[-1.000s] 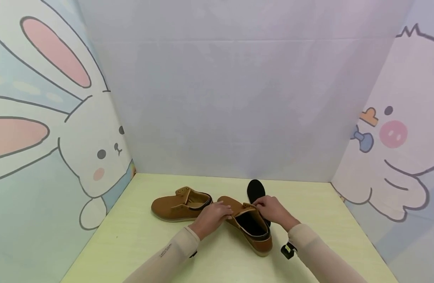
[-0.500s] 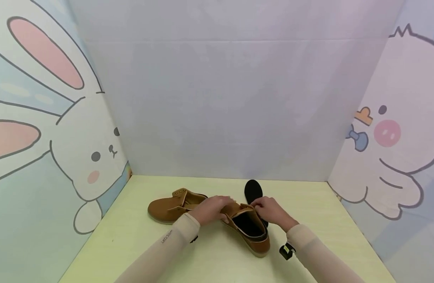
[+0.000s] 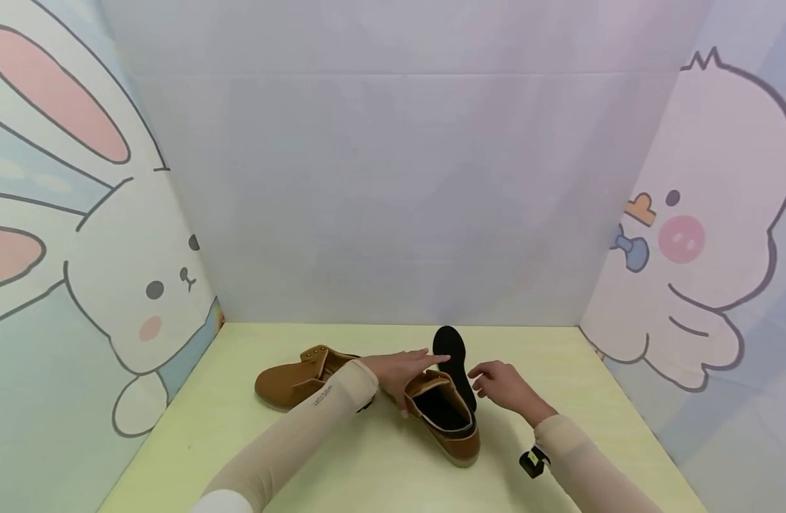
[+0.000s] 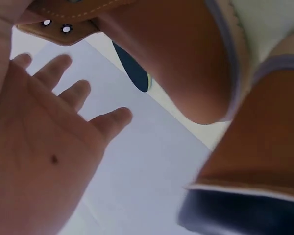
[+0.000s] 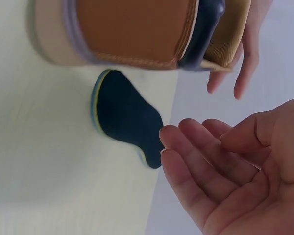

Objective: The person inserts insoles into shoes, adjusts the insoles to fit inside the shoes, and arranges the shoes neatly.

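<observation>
A brown lace-up shoe (image 3: 459, 447) without laces stands at the middle of the table, toe pointing away to the left. My left hand (image 3: 410, 372) stretches over its front part, fingers straight and spread, hiding the toe; the left wrist view shows the palm (image 4: 54, 142) with nothing in it. A black insole (image 3: 452, 349) lies just beyond the shoe on its right. Right of that insole, my right hand (image 3: 507, 387) is apart from the shoe, its fingers (image 5: 179, 171) loosely bent and holding nothing.
A matching brown shoe (image 3: 280, 385) lies on the left, partly covered by my left sleeve (image 3: 303, 420). The pale yellow table (image 3: 559, 356) ends at a plain back wall (image 3: 393, 214), with cartoon-printed walls on both sides.
My left hand has moved right across the front of the middle shoe, its fingers straightening. My right hand has let go of that shoe's side flap and drawn off to the right.
</observation>
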Demonstrator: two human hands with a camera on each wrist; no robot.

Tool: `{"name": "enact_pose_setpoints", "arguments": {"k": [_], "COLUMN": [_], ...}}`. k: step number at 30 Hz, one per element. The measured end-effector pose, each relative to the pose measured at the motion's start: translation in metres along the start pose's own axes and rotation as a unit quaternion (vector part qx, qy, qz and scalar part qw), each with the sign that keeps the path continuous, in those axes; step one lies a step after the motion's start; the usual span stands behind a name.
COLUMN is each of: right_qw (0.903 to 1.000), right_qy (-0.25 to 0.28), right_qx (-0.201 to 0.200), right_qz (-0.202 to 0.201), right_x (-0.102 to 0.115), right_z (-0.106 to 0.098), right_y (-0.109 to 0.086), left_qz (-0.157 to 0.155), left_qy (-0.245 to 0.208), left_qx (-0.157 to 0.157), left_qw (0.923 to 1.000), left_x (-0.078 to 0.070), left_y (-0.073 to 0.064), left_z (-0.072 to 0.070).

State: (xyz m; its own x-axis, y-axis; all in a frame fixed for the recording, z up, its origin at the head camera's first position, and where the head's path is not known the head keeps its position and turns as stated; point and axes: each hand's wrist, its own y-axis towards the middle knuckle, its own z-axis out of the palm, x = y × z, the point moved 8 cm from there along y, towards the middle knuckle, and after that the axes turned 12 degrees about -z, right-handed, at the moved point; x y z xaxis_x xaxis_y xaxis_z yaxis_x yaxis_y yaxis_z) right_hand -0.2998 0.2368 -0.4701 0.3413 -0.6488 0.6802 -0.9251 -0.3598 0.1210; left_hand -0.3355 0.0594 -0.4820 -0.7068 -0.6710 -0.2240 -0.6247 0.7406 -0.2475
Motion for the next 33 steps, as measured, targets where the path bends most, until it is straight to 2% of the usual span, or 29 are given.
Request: {"name": "enact_pose_setpoints", "arguments": {"k": [5, 9, 12, 19, 21, 27, 33], "right_qw": [0.9999, 0.9997, 0.9995, 0.9993, 0.9993, 0.9986, 0.999], "right_qy": [0.012, 0.022, 0.026, 0.033, 0.036, 0.052, 0.042], "right_qx": [-0.004, -0.01, -0.016, -0.012, -0.01, -0.01, -0.012], "right_qz": [0.002, -0.002, 0.003, 0.011, 0.007, -0.005, -0.007], "right_x": [-0.018, -0.025, -0.028, -0.036, -0.037, -0.037, -0.037], "right_z": [-0.004, -0.006, -0.008, -0.007, -0.006, -0.005, -0.008], "right_y": [-0.011, -0.016, -0.019, -0.023, -0.024, -0.025, -0.026], "left_qz": [0.012, -0.006, -0.015, 0.045, 0.054, 0.05, 0.056], "left_qy": [0.027, 0.031, 0.017, -0.044, -0.057, -0.056, -0.066], "left_qx": [0.021, 0.045, 0.063, 0.089, 0.096, 0.092, 0.078], "left_qw": [0.9993, 0.9985, 0.9978, 0.994, 0.9923, 0.9929, 0.9932], "left_x": [-0.006, -0.004, 0.0, -0.002, -0.003, -0.003, -0.003], "left_y": [0.007, 0.013, 0.017, 0.025, 0.025, 0.027, 0.025], "left_z": [-0.001, 0.002, 0.008, 0.013, 0.013, 0.014, 0.014]}}
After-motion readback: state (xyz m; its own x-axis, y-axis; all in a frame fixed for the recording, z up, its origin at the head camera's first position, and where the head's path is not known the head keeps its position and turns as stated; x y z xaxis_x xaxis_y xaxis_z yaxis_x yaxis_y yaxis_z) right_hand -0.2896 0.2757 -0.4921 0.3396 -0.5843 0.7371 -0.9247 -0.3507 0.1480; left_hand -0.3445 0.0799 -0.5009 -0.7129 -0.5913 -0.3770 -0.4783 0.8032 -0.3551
